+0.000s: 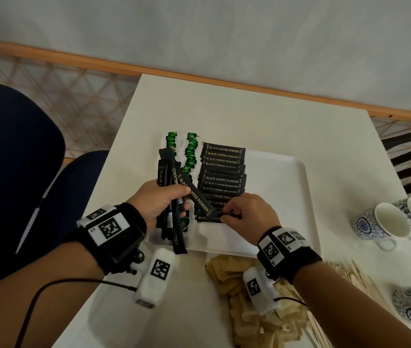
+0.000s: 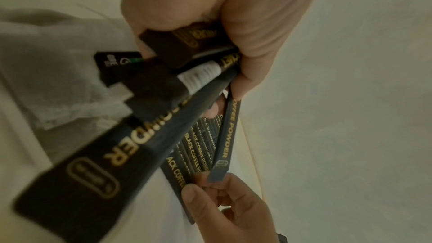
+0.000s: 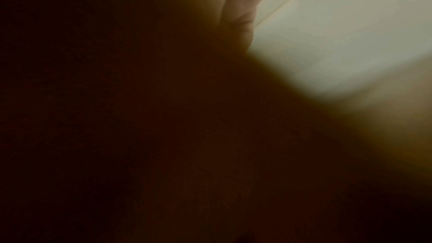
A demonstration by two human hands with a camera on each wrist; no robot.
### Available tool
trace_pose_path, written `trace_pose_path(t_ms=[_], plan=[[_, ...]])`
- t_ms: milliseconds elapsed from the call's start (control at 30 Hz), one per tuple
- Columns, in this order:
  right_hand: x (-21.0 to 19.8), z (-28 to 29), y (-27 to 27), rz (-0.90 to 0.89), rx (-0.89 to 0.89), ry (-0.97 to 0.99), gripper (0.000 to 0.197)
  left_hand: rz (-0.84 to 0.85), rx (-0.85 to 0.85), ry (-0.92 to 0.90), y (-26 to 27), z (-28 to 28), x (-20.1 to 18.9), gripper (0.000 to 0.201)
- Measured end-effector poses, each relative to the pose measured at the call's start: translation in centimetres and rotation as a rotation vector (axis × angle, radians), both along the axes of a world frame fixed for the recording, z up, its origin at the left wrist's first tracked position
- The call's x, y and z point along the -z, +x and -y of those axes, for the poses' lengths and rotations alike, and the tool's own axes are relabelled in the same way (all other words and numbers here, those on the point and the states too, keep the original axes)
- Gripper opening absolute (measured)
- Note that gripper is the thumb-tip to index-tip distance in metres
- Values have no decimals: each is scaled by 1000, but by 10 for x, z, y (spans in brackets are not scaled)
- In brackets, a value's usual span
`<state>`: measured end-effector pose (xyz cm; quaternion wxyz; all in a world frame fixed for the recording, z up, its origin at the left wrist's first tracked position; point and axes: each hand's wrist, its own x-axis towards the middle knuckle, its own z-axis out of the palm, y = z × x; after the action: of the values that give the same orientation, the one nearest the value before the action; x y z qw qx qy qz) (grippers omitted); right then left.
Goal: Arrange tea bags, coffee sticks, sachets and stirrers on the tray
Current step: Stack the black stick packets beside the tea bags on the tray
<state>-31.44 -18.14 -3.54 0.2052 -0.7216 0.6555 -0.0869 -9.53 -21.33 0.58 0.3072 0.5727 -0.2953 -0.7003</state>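
White table [image 1: 287,116] bearing a white tray [image 1: 287,177]; a row of coffee sticks [image 1: 222,172] lies at its left. Left hand [image 1: 159,202] clamps a loose bundle [image 1: 168,177]; right hand [image 1: 247,214] pinches one stick's end [image 2: 216,177] near the row. Sticks are probably light, slim and slick (best taken by the flat sealed end).

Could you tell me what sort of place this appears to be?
Probably an office or guest-room refreshment corner: a small white table bearing a white tray of coffee sticks, patterned mugs, and a blue chair beside it.
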Motion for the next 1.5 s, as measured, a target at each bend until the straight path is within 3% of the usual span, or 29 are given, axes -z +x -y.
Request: trace_pose_path(t_ms=[100, 200, 333, 433, 633, 800, 1000, 1200, 1500], plan=[[0, -1, -1, 39, 13, -41, 18, 13, 13, -3, -3, 0, 0, 15], [-9, -1, -2, 197, 70, -102, 18, 28, 21, 7, -6, -1, 0, 14], [-29, -1, 4, 471, 101, 70, 16, 13, 54, -2, -17, -6, -2, 16], [-37, -4, 8, 534, 88, 158, 11, -2, 78, -19, -24, -10, -5, 19], [-40, -6, -3, 432, 126, 154, 14, -19, 53, -12, -20, -10, -13, 11], [-37, -8, -7, 55, -11, 290, 19, -38, 3, 22, -10, -6, -18, 7], [-32, -4, 0, -170, -174, 259, 25, -47, -2, 21, -6, -6, -17, 8], [-27, 2, 9, -242, -212, 157, 24, -44, 31, 16, -7, -6, -16, 12], [-22, 8, 12, -197, -167, 116, 20, -63, 2, 52, -7, -4, -13, 11]])
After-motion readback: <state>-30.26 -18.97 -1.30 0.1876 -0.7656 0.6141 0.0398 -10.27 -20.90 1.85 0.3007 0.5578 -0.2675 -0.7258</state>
